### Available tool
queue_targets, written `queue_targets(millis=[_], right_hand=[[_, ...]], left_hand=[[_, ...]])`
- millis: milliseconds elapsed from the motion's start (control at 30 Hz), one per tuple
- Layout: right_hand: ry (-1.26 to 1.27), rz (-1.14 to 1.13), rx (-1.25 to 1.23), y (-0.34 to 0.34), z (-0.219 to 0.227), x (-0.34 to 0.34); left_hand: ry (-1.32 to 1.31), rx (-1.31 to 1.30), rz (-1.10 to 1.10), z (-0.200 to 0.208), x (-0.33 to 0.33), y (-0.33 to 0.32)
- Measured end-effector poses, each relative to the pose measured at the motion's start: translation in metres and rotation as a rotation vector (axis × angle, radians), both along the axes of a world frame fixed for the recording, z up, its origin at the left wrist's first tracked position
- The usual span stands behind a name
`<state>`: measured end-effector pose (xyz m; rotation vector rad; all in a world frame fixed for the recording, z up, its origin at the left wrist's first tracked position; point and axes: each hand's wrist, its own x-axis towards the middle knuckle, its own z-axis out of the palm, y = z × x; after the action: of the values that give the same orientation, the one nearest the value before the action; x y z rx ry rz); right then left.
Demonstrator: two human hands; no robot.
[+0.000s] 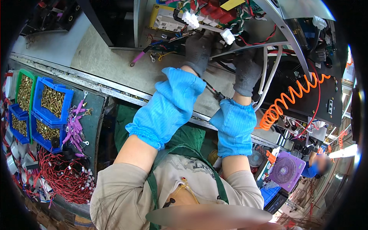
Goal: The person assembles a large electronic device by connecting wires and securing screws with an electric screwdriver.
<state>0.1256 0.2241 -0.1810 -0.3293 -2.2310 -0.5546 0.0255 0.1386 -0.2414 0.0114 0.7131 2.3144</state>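
Both hands wear dark grey gloves and reach into an open metal cabinet full of wiring. My left hand (197, 51) is beside a white plug connector (190, 20), under the wires. Its fingertips are lost among dark parts, so its grip is unclear. My right hand (245, 73) reaches behind a thin metal bar (253, 46), which hides its fingers. Close to its wrist run white cables (271, 71). Another white connector (227, 36) hangs between the hands. A purple-sleeved cable lug (138, 58) sticks out left of my left hand.
At left, blue bins (50, 101) and a green bin (25, 92) hold brass-coloured screws. Below lie purple-sleeved lugs (76, 124) and a heap of red-black wires (67, 176). An orange coiled hose (289, 100) hangs at right, above a purple fan (285, 170). Another person (316, 166) is far right.
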Motion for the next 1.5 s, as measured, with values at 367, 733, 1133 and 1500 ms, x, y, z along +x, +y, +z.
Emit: queue_targets(millis=[367,733,1133,1500], right_hand=[[0.170,0.072,-0.579,-0.002,-0.003,-0.006],[0.191,0.058,-0.681,0.014,-0.018,-0.002],[0.115,0.087,-0.553,0.015,-0.021,-0.001],[0.132,-0.002,-0.187,0.020,-0.024,-0.005]], left_hand=[[0.277,-0.115,0.092,-0.014,0.014,-0.028],[1.022,-0.797,0.083,-0.064,0.037,-0.037],[0.201,0.125,0.241,-0.053,0.025,-0.044],[0.974,-0.270,0.235,-0.011,0.008,-0.084]])
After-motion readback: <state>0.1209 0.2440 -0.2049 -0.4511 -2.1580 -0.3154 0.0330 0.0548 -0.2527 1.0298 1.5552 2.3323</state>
